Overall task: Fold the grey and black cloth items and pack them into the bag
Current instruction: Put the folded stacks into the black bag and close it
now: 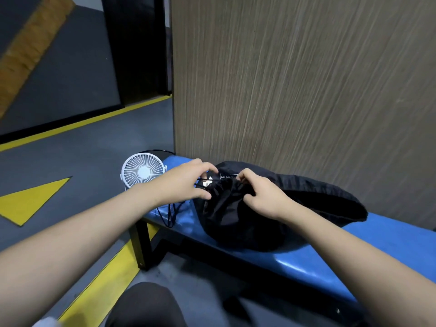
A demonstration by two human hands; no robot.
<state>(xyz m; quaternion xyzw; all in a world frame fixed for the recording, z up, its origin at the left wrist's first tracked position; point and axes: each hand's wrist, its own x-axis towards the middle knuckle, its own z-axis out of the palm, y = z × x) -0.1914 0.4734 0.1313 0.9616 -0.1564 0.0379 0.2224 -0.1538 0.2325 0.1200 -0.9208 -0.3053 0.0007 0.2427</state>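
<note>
Our left hand (191, 179) and right hand (257, 194) pinch the black bag's (236, 223) gathered mouth, apparently by its cord, near the bench's (377, 246) left end.

A: what's the person wearing?
B: no sleeves showing, both forearms bare, left hand (186, 181) and right hand (262, 195) without gloves. Dark trousers on the knee (146, 305).

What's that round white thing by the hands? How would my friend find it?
Start at the long blue bench that runs along the wooden wall. Go to its far left end, just past the left hand pinching the black bag. There stands a small white fan, the only round, pale thing there, with thin spokes spreading from its middle.
</note>
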